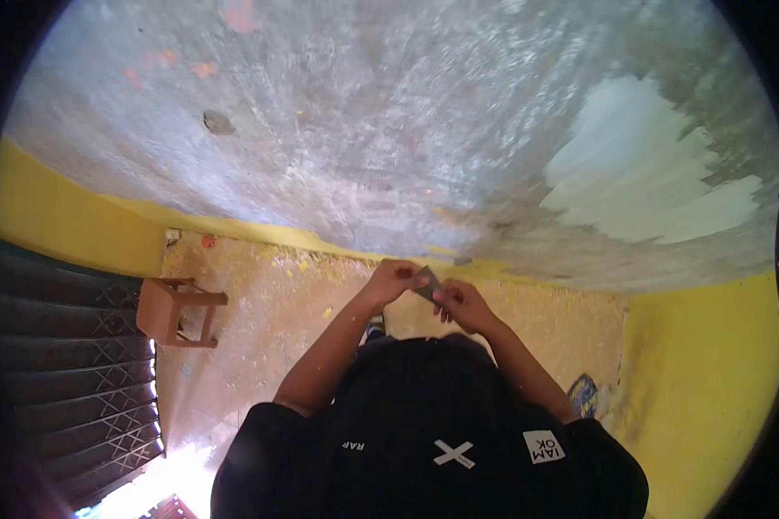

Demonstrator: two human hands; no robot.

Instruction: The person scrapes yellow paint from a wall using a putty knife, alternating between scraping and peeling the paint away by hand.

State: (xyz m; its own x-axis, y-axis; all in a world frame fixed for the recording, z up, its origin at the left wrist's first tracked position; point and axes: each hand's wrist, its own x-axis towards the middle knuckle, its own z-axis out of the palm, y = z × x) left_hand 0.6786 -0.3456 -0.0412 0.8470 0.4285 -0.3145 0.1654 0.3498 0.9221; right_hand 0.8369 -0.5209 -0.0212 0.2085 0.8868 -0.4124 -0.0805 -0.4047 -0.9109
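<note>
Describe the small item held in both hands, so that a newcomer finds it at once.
Start from the black shirt at bottom centre; follow the forearms up. Between the left hand and right hand is a small flat piece. Its dark grey sets it apart from the yellow flakes on the floor.

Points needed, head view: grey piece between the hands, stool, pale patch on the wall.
Grey piece [428, 282]: head view, middle of its exposed face.
Stool [157, 313]: head view, on the seat.
Pale patch [651, 173]: head view, around its middle.
</note>
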